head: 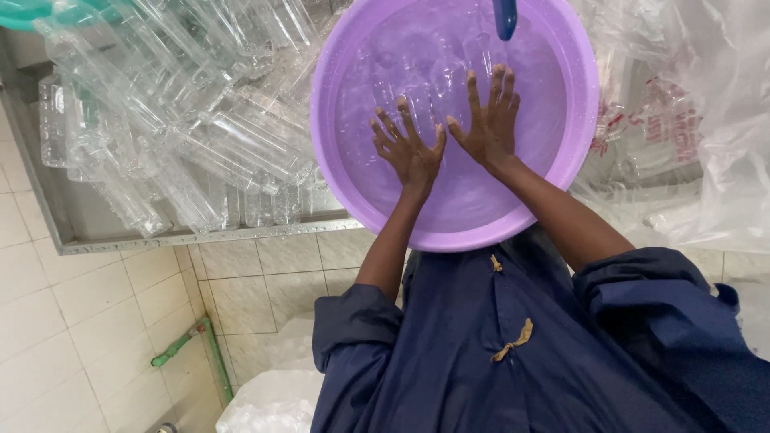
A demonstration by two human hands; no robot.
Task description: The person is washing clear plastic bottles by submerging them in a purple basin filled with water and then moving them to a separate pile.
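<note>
Inside purple basin (pixel 341 64): both hands (pixel 449 140) (spread)

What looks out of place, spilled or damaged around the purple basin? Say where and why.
Nothing stands out. The purple basin holds its water, both hands lie spread flat inside, and clear plastic containers lie heaped on the steel tray beside it.

A lilac-purple basin (pixel 337 172) is seen, filled with clear water. A dark blue object (pixel 505 18) is shown at its upper rim. Dark navy sleeves (pixel 357 329) and a navy garment (pixel 497 377) with tan ties are worn. Colourless transparent plastic trays (pixel 176 120) are piled on grey metal. A turquoise rim (pixel 24 12) is seen top left. Cream wall tiles (pixel 257 289) are crossed by a green pipe (pixel 210 353).
</note>
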